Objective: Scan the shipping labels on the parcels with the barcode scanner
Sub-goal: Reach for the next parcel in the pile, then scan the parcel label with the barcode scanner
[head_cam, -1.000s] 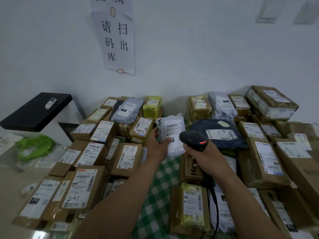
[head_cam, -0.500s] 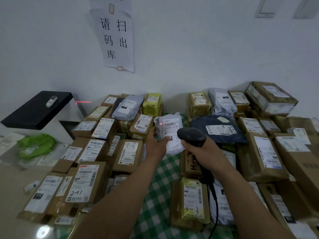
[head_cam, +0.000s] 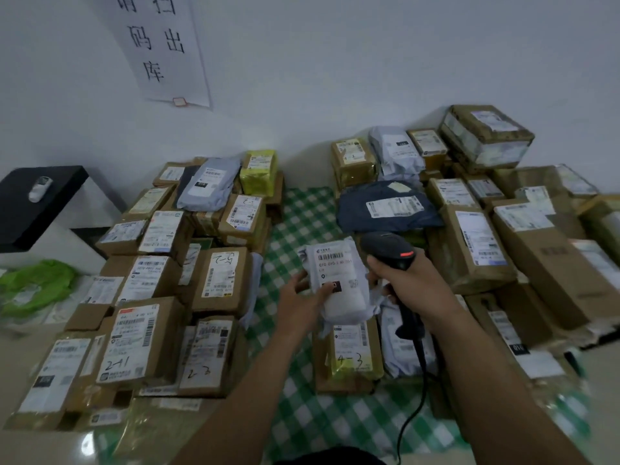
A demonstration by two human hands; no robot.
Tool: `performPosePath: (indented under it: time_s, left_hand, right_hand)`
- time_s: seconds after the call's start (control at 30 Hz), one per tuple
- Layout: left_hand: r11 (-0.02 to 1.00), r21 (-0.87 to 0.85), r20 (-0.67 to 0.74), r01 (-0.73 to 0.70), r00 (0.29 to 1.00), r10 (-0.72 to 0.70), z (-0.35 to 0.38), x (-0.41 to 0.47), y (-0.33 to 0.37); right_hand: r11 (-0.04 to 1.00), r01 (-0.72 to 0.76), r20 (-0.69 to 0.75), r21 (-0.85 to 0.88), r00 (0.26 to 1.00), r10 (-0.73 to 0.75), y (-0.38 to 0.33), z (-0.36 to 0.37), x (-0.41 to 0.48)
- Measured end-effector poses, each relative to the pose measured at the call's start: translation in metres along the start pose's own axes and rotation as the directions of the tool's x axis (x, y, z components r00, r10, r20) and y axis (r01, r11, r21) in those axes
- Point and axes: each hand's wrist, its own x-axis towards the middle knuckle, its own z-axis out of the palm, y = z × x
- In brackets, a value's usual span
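My left hand (head_cam: 298, 303) holds a white parcel (head_cam: 339, 283) from its left side, thumb on the front and fingers curled under it. The parcel's shipping label (head_cam: 335, 263) faces up at me with the barcode near the top. It sits mid-desk over the green checked cloth (head_cam: 302, 216), just above the box marked 4-3 (head_cam: 352, 354). My right hand (head_cam: 416, 286) is wrapped tight round the handle of the black scanner (head_cam: 391, 248). The scanner head is just right of the parcel's top edge, with a red light showing on its back. Its cable (head_cam: 416, 397) hangs down toward the near edge of the desk. Brown boxes are stacked along the left side, including one marked 2-41 (head_cam: 134, 344), and there are more boxes on the right side. A dark blue bag (head_cam: 385, 209) lies behind the scanner, and a yellow parcel (head_cam: 258, 171) is at the back by the wall. A paper sign (head_cam: 164, 48) is on the wall at the upper left.
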Motion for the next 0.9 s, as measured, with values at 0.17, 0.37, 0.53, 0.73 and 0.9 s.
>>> performPosePath:
  time_s: [0.17,0.37,0.53,0.73,0.9]
  left_hand:
    - [0.99,0.087,0.129,0.114,0.984,-0.125,0.032,-0.016,-0.056]
    - [0.921,0.389,-0.007,-0.007,1.0,0.011,0.049,-0.018,-0.074]
    - [0.938,0.345,-0.145,-0.007,0.987,0.061,0.017,-0.028,-0.057]
    - [0.846,0.533,-0.385,-0.02,0.884,0.263,-0.079,-0.052,-0.076]
    - [0.804,0.582,-0.342,-0.121,0.861,0.376,-0.128,-0.069,-0.089]
  right_hand:
    - [0.994,-0.075,0.033,-0.076,0.996,0.078,0.035,-0.013,-0.012]
    - [0.99,-0.12,0.058,-0.074,0.991,0.124,0.051,-0.009,-0.014]
    - [0.991,-0.092,0.185,-0.101,0.977,0.109,0.054,0.016,-0.014]
    - [0.988,-0.018,0.305,-0.152,0.95,0.064,0.051,0.068,-0.018]
    - [0.978,-0.016,0.326,-0.207,0.941,0.084,0.05,0.114,-0.022]
